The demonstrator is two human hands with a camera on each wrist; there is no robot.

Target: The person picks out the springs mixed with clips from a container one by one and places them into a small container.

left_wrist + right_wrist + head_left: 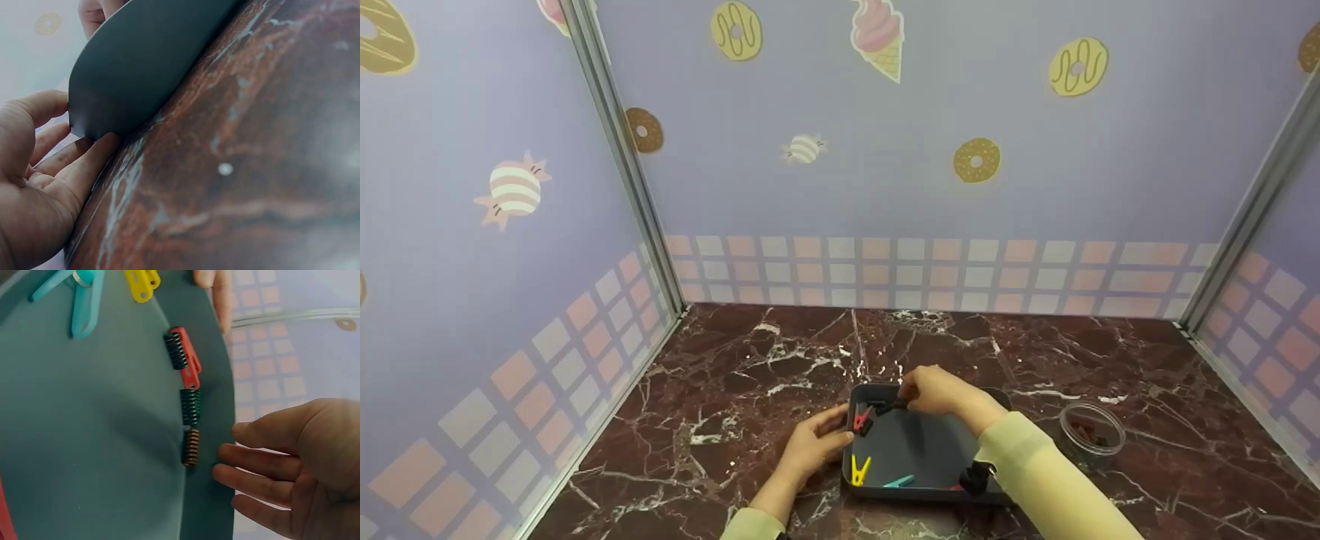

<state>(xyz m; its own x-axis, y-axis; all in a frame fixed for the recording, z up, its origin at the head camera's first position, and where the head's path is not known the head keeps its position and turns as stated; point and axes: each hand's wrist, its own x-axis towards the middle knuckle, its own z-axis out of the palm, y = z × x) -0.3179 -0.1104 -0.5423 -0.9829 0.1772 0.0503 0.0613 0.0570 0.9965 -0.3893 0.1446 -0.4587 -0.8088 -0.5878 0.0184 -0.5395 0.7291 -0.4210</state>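
Observation:
A dark grey tray (926,442) lies on the marbled table. My left hand (812,446) holds its left side, thumb at the rim; in the left wrist view its fingertips touch the outer wall. At the far rim is my right hand (941,391). In the right wrist view its fingers are extended at the rim with nothing between them. Beside them in the tray lie a brown spring (192,448), a green spring (190,406) and a black spring (175,351), which rests against a red clothespin (190,360).
A yellow clothespin (860,471) and a teal clothespin (900,481) lie near the tray's front edge. Right of the tray stands a clear round container (1093,429) with reddish and dark pieces inside. Patterned panels (930,202) border the table at the back and sides.

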